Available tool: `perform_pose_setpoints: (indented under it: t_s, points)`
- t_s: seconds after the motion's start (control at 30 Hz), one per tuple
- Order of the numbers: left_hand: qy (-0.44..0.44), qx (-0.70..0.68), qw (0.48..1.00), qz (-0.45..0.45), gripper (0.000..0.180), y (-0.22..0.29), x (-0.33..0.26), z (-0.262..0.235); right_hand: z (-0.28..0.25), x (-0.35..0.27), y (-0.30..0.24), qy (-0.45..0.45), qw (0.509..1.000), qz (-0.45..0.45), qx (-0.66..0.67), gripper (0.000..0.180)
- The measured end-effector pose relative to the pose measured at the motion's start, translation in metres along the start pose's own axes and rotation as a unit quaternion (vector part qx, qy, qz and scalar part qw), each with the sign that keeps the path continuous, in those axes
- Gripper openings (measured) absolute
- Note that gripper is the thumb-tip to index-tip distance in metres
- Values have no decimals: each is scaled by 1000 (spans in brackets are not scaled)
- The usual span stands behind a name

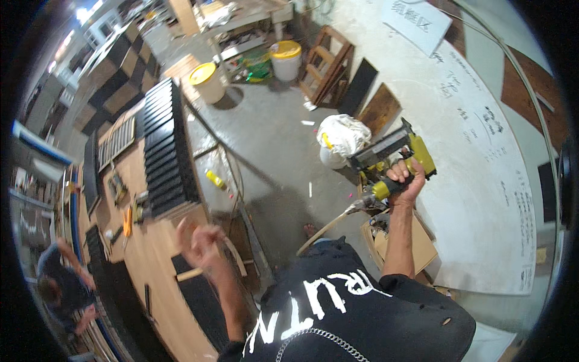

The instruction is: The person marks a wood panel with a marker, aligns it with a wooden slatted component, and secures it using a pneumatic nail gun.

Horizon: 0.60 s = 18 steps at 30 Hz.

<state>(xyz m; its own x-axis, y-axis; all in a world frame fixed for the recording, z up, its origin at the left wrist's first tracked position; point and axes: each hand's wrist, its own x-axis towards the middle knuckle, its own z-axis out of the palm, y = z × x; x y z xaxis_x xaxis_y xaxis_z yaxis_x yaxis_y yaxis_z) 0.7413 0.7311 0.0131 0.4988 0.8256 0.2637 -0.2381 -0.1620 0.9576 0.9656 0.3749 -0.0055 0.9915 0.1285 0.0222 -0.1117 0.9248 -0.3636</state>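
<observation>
My right hand [410,183] is wrapped round the grip of a yellow-green and black air nail gun [423,155], raised to the right beside the whiteboard. An air hose [325,234] runs down from the gun's handle. Over the near edge of the wooden workbench [166,247] hovers my left hand [202,243], its fingers smeared by motion. Just below that hand, a short pale wood strip [190,274] crosses a black panel [205,300]. Whether the left hand touches anything, I cannot tell.
Stacked black ribbed slats [169,151] fill the bench's far part. An orange-handled tool [127,221] and a second nail gun [117,188] lie on the bench. A co-worker [57,271] is at the left. Yellow-lidded buckets [208,84] and a yellow bottle [215,179] are on the floor.
</observation>
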Motion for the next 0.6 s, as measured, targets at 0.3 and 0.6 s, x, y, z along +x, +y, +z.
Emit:
perform_pose_setpoints:
  t_s: [0.3,0.6]
  points:
    - [-215,347,869,279,61,67,-2,78,76,-30,122,-109,970,197,89,36]
    - [-201,429,816,330,56,51,-10,47,81,-36,147,-162,941,286,84,40]
